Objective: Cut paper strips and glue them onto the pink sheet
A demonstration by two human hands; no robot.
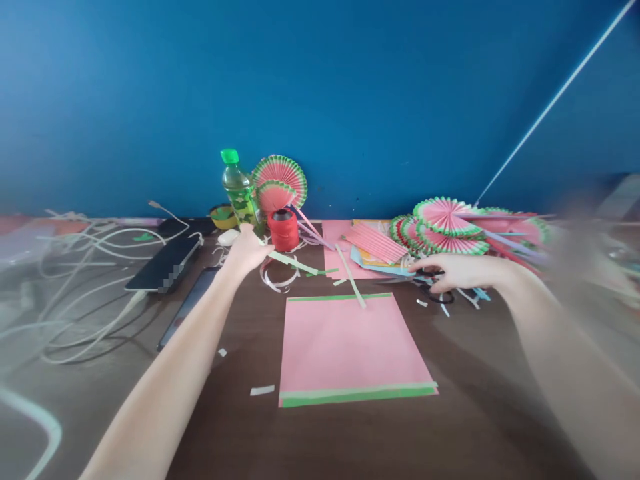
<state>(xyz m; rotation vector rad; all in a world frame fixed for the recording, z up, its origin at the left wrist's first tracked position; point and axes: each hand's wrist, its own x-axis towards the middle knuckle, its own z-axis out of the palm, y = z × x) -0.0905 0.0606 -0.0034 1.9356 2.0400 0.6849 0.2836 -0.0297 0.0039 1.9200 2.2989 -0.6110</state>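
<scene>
A pink sheet of paper [350,347] lies flat on the table, with green strips along its far and near edges. My left hand [243,252] is at the back left, beside the green-capped bottle [241,193] and a red roll [283,230]. A pale green paper strip [291,262] runs from its fingertips; its fingers look closed on the strip's end. My right hand [463,270] is at the back right, its fingers closed on black-handled scissors [443,293]. The scissors' blades are partly hidden among papers.
Pleated pink-and-green paper fans [447,223] are piled at the back right; another fan [280,183] leans by the bottle. Folded pink paper [375,243] lies between. At left are a black power bank [165,263], a phone [187,307] and white cables [100,250]. Paper scraps [263,391] are scattered about.
</scene>
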